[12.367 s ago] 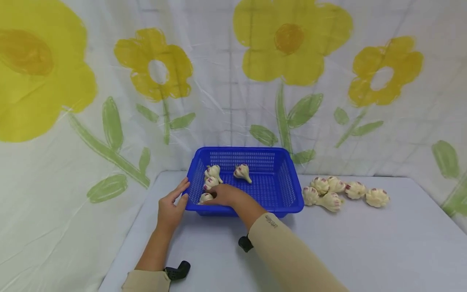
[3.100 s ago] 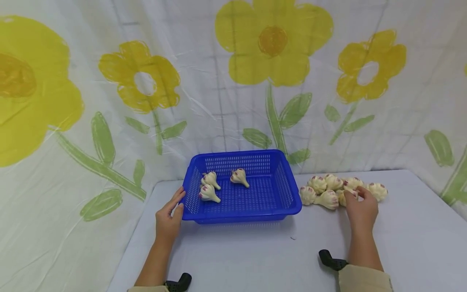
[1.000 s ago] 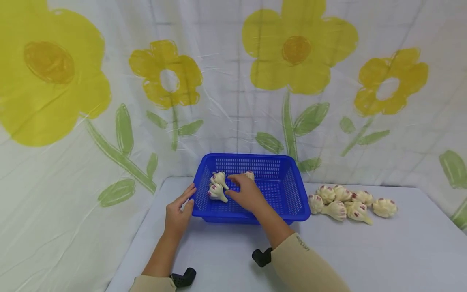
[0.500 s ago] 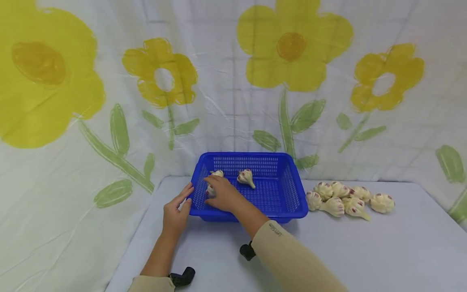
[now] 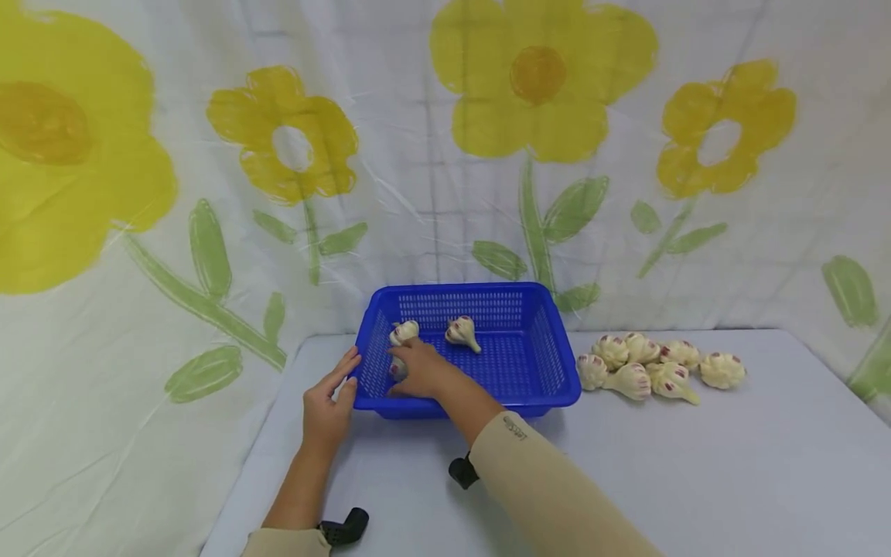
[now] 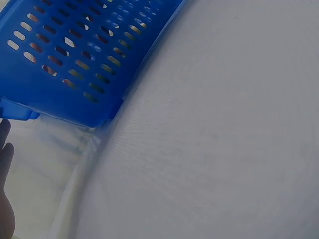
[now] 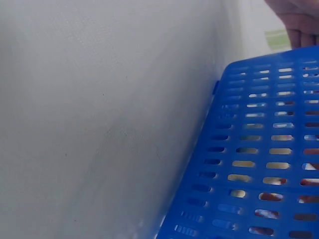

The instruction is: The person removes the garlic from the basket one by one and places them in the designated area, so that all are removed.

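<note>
A blue perforated plastic basket (image 5: 480, 406) stands on the white table. Inside it, one garlic bulb (image 5: 462, 332) lies near the back, and another garlic bulb (image 5: 404, 333) sits at the left wall. My right hand (image 5: 426, 371) reaches over the front rim, thumb and fingers curved round a further garlic bulb (image 5: 398, 369), mostly covered by the hand. At the basket's left rim, my left hand (image 5: 329, 406) rests with straight fingers; its fingertips (image 6: 6, 130) show right beside the rim in the left wrist view. Pale shapes show through the slots in both wrist views.
To the right of the basket, several garlic bulbs (image 5: 629, 381) lie grouped on the table (image 5: 696, 472). Behind stands a white curtain (image 5: 418, 155) painted with yellow flowers. A black wrist camera (image 5: 344, 527) is worn on the left wrist.
My right hand went from the group of bulbs at the right into the basket, then leftward onto the near-left bulb, its fingers now round it. My left hand has stayed at the rim.
</note>
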Demonstrator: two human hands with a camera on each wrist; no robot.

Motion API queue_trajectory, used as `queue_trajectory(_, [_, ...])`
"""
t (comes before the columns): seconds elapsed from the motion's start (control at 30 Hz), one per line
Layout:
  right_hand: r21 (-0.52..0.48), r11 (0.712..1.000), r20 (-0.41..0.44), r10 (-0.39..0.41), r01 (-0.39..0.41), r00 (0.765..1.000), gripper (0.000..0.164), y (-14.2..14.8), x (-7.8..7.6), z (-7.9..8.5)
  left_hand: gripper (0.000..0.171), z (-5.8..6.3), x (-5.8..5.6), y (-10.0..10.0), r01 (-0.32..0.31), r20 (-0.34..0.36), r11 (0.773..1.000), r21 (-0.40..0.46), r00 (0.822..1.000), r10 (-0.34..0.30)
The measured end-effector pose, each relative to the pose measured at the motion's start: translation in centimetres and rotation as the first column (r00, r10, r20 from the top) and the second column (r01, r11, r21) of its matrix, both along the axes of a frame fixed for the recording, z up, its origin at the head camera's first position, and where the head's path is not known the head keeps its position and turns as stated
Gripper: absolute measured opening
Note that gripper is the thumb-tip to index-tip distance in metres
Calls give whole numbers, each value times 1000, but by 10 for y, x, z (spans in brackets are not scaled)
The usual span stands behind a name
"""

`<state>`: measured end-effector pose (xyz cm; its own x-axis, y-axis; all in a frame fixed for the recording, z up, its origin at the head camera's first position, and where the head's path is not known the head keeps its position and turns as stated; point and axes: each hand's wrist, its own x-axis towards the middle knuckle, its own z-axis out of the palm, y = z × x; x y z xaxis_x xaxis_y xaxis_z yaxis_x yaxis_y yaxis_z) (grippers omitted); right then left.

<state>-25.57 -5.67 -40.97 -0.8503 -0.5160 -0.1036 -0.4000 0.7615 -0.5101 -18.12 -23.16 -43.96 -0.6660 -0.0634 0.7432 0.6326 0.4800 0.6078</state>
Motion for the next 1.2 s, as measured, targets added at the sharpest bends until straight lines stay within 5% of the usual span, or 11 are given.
queue_trajectory(0.37, [28, 998, 137, -51, 48, 989, 59, 1, 1, 2, 30, 0, 1, 0, -9, 25, 1000, -8, 1000, 9])
queue_trajectory(0.8, [53, 998, 136, -38, 31, 990, 56, 4, 0, -1, 30, 0, 0, -1, -2, 42, 1000, -20, 999, 3])
queue_trajectory(1.2, [93, 991, 161, -111, 97, 981, 54, 2, 1, 3, 30, -1, 0, -1, -9, 35, 1000, -17, 999, 9])
